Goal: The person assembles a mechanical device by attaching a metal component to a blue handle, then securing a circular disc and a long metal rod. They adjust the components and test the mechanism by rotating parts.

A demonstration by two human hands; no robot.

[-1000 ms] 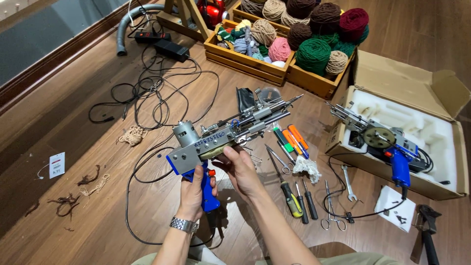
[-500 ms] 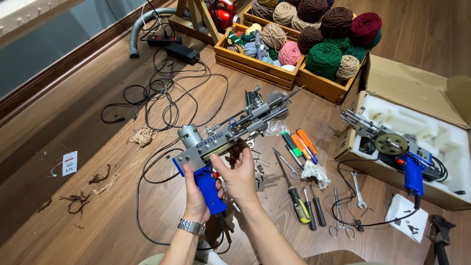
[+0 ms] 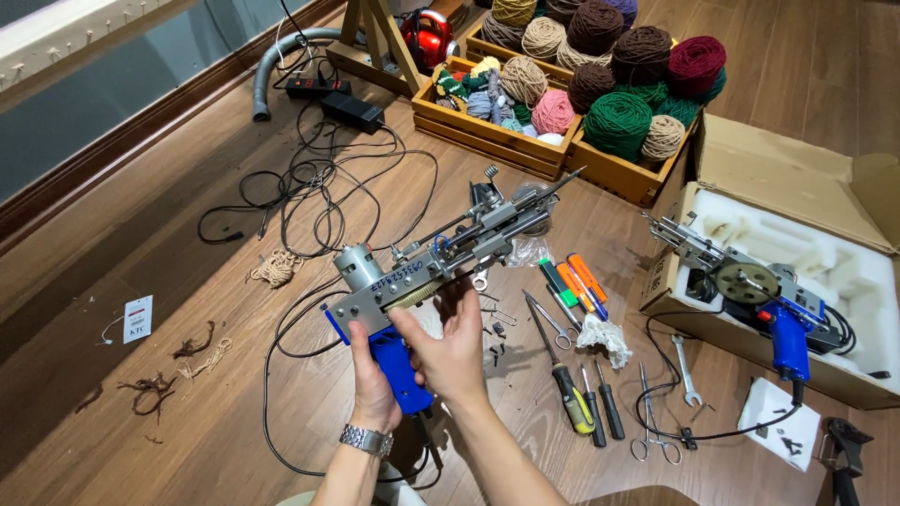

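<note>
A floor (image 3: 141,187) of warm brown wooden planks fills the scene, lit evenly. Along its far left edge runs a dark wooden skirting board (image 3: 112,159) beneath a grey-blue wall (image 3: 122,84), with a pale strip (image 3: 84,37) above it. A wooden frame's legs (image 3: 375,37) stand near the far edge.
</note>
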